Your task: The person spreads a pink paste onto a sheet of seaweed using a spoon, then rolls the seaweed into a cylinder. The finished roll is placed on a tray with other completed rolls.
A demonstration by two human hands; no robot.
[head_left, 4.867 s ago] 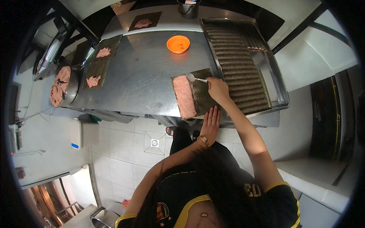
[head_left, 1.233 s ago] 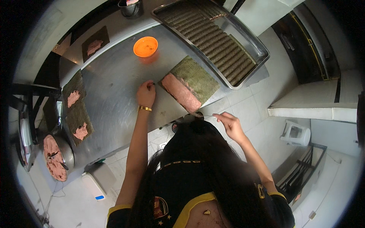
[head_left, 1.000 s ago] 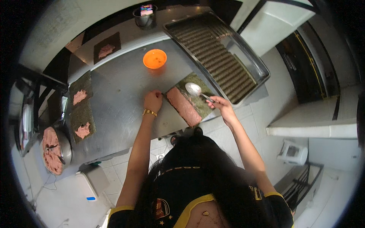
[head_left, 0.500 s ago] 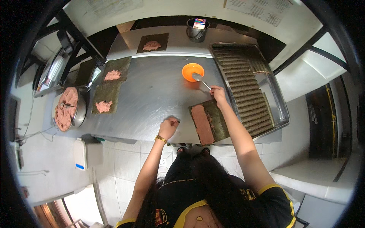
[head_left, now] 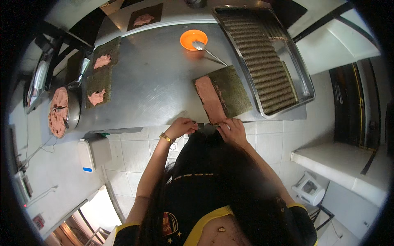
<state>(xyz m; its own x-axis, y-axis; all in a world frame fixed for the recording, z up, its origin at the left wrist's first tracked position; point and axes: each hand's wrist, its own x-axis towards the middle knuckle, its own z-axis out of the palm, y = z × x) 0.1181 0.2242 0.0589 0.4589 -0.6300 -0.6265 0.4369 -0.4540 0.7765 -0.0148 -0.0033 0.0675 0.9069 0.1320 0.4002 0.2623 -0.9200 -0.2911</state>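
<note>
A dark green seaweed sheet [head_left: 236, 88] lies slanted at the table's near edge, a strip of pink meat paste [head_left: 210, 96] spread along its left side. My right hand [head_left: 233, 130] has its fingers closed at the sheet's near end, by the foot of the strip. Just left of it, my left hand [head_left: 182, 127] is held at the table edge with fingers curled in; nothing shows in them. A metal spoon [head_left: 209, 51] leans in an orange bowl [head_left: 193, 40], its handle resting toward the sheet, touched by neither hand.
On the right, a metal tray [head_left: 262, 112] holds rows of seaweed rolls [head_left: 258, 61]. Seaweed sheets with paste lumps [head_left: 102, 61] lie at the left and far side. A metal bowl [head_left: 74, 110] of pink paste stands far left. A white bin [head_left: 94, 153] is below.
My right hand has let go of the spoon, leaving it in the orange bowl, and come back to the sheet's near end. My left hand is nearer the table edge. The view has tilted down.
</note>
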